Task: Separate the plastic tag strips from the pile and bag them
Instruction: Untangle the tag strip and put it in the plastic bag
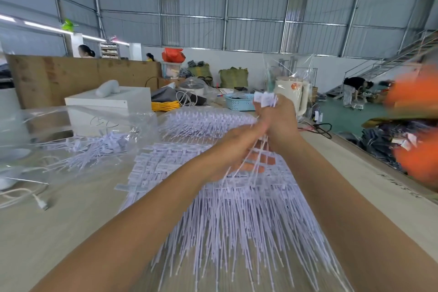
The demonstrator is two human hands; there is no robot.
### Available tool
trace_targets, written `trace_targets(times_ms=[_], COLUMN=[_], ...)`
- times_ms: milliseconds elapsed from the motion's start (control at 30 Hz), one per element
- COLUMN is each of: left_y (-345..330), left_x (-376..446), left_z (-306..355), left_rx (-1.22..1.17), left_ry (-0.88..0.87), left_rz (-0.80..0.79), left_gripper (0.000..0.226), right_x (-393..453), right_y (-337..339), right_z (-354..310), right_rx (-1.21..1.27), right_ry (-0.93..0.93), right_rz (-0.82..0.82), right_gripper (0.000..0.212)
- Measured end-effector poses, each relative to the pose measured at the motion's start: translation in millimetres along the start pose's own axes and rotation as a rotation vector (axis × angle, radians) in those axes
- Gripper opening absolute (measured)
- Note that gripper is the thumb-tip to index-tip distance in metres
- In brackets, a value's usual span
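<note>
Tag strips (pixel 258 149) are being gripped in a raised bundle at centre frame, the right hand (pixel 279 118) curled round the label heads and the left hand (pixel 239 140) pinching the stems just below, above the pile (pixel 232 216) on the table (pixel 59 232). Tails are being left pointing down toward the lower frame edge; being light, springy and tangle-prone, strips are probably best taken near the heads. A clear bag (pixel 78 135) is lying at left.

White tag strips (pixel 227 208) piled beside clear bag (pixel 78 130).
</note>
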State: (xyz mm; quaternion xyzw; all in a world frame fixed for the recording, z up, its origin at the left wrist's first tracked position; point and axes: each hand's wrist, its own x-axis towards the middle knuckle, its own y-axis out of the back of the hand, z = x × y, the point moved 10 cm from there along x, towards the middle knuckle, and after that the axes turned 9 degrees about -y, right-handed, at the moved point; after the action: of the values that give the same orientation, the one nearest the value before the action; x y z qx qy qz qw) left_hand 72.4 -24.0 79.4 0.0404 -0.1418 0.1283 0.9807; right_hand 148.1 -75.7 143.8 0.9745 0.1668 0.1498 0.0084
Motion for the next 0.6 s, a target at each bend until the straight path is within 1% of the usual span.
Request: trace_targets(times_ms=[33, 100, 133, 167, 200, 233, 300, 333, 400, 467, 533, 600], left_y=[-5, -9, -8, -8, -8, -7, -2, 3, 13, 23, 35, 50], left_x=[-2, -5, -7, -7, -8, -10, -12, -14, -18, -23, -29, -38], left_z=[7, 19, 21, 20, 18, 15, 6, 1, -6, -9, -11, -11], left_rx=[0.076, 0.202, 0.217, 0.196, 0.157, 0.127, 0.105, 0.087, 0.02, -0.047, -0.084, -0.089], left_ry=[-0.049, -0.136, -0.15, -0.134, -0.113, -0.091, -0.043, -0.017, 0.033, 0.068, 0.094, 0.112], left_rz=[-0.037, -0.07, -0.068, -0.058, -0.045, -0.028, 0.02, 0.047, 0.097, 0.133, 0.18, 0.219], left_gripper=[0.046, 0.023, 0.016, 0.012, 0.012, 0.014, 0.02, 0.022, 0.025, 0.023, 0.019, 0.017], right_x=[2, 8, 9, 10, 11, 12, 12, 11, 8, 1, -5, -13], right_y=[5, 10, 11, 12, 13, 14, 10, 4, -11, -30, -46, -65], right_z=[-7, -6, -2, 4, 7, 8, 13, 19, 35, 45, 49, 47], right_rx=[-0.017, 0.068, 0.138, 0.167, 0.137, 0.058, -0.097, -0.122, -0.065, -0.01, -0.009, 0.009], right_ry=[0.025, -0.032, -0.084, -0.109, -0.1, -0.062, 0.004, -0.001, -0.071, -0.129, -0.147, -0.132], right_rz=[0.048, 0.063, 0.061, 0.07, 0.09, 0.113, 0.11, 0.08, -0.029, -0.129, -0.184, -0.246], right_gripper=[0.012, 0.025, 0.026, 0.021, 0.013, 0.008, 0.009, 0.011, 0.023, 0.036, 0.047, 0.046])
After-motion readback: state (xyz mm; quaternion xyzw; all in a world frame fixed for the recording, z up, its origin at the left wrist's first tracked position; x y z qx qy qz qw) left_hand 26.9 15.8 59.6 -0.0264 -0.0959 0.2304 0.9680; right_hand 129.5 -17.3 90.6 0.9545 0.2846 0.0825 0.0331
